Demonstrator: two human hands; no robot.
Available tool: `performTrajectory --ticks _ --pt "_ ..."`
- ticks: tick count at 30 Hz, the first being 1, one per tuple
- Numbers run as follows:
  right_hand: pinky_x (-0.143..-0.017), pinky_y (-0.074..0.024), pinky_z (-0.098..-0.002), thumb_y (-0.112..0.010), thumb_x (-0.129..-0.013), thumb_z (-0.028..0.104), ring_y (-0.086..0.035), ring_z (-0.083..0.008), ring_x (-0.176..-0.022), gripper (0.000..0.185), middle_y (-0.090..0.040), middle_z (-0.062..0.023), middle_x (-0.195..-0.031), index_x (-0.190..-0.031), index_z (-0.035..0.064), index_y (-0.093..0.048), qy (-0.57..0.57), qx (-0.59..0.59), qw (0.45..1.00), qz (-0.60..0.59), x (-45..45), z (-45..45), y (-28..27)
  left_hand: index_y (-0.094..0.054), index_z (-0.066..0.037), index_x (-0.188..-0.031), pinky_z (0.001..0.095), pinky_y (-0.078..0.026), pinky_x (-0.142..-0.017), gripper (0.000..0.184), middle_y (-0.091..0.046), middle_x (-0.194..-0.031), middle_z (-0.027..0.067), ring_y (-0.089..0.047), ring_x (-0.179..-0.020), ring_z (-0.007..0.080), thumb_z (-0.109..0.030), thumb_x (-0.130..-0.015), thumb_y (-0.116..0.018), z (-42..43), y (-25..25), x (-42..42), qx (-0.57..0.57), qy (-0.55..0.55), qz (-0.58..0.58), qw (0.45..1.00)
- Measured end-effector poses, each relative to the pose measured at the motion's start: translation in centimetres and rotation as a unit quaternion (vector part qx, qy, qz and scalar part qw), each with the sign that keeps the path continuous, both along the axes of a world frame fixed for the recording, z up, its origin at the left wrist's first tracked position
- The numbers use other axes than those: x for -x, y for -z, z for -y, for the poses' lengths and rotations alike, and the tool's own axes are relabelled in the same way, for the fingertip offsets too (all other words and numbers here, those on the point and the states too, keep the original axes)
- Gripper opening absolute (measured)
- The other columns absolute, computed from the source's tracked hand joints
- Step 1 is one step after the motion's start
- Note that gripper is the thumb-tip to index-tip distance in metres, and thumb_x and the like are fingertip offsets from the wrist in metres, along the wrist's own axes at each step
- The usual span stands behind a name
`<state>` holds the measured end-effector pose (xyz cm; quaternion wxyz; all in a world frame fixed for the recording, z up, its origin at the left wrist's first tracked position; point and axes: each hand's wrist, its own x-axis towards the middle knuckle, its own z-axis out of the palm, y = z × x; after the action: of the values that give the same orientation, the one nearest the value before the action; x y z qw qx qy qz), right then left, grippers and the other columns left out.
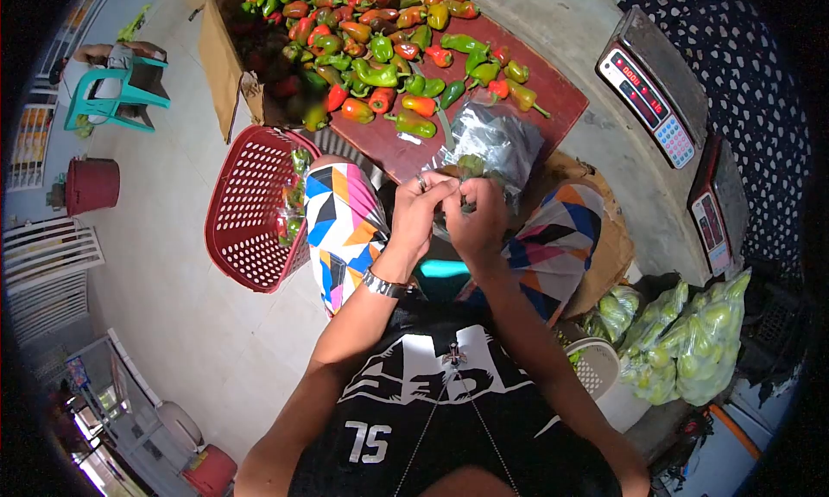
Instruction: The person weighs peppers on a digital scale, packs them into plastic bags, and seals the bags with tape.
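My left hand (419,210) and my right hand (477,216) meet above my lap, at the near edge of a red tabletop (554,108). Both are closed, with thumbs and fingertips pinching what looks like a small clear plastic bag. Something dark green (471,164) shows just beyond the fingers; my hands partly hide it. Behind them a pile of thin clear plastic bags (496,139) lies on the tabletop. Red, orange and green peppers (380,74) spread over the table, some close to the plastic.
A red perforated basket (250,208) holding some peppers stands by my left knee. A cardboard box (220,65) leans at the table's left. Two digital scales (648,100) sit at right. Filled plastic bags of green produce (704,341) lie lower right.
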<state>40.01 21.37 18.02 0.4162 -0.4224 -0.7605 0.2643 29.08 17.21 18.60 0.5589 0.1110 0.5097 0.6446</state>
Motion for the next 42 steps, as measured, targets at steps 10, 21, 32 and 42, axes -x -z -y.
performTrajectory --ticks 10,21,32,42 --pt "-0.064 -0.0462 -0.047 -0.071 -0.083 0.01 -0.058 -0.0355 -0.074 0.022 -0.053 -0.0145 -0.082 -0.095 0.0061 -0.052 -0.142 -0.015 0.99 0.002 -1.6 -3.9 -0.2 -0.072 -0.002 -0.112 0.0263 -0.049 -0.087 0.018 -0.07 -0.109 0.0046 -0.064 -0.097 0.0122 -0.007 -0.096 -0.067 -0.8 0.0 1.9 -0.054 0.098 -0.144 0.983" --pt "-0.064 -0.0479 -0.0387 -0.065 -0.09 0.012 -0.059 -0.024 -0.068 0.012 -0.059 -0.0122 -0.078 -0.094 0.0025 -0.058 -0.17 0.132 0.976 0.017 -1.3 -6.1 -11.7 -0.068 -0.006 -0.101 0.0446 -0.045 -0.101 0.029 -0.072 -0.11 0.0099 -0.064 -0.109 0.0327 -0.014 -0.078 -0.083 -0.6 -7.6 2.5 -0.192 0.041 -0.518 0.833" --pt "-0.067 -0.0483 -0.031 -0.064 -0.094 0.013 -0.057 -0.0127 -0.073 0.011 -0.059 -0.0039 -0.081 -0.097 0.0037 -0.059 -0.225 0.295 0.927 -0.054 -1.7 -6.9 -9.8 -0.07 -0.003 -0.101 0.0313 -0.049 -0.084 0.018 -0.072 -0.099 0.0055 -0.065 -0.092 0.0138 -0.013 -0.091 -0.079 2.7 -9.5 4.5 -0.092 0.151 -0.409 0.895" --pt "-0.068 -0.0497 -0.031 -0.069 -0.098 0.025 -0.057 -0.0124 -0.074 0.023 -0.06 -0.004 -0.081 -0.098 0.0035 -0.061 -0.077 0.34 0.937 -0.028 -4.2 -8.3 -3.7 -0.069 -0.003 -0.117 0.027 -0.05 -0.086 0.021 -0.07 -0.105 0.0005 -0.062 -0.093 0.0096 -0.013 -0.098 -0.071 7.7 -11.8 11.1 -0.062 -0.031 -0.366 0.928"
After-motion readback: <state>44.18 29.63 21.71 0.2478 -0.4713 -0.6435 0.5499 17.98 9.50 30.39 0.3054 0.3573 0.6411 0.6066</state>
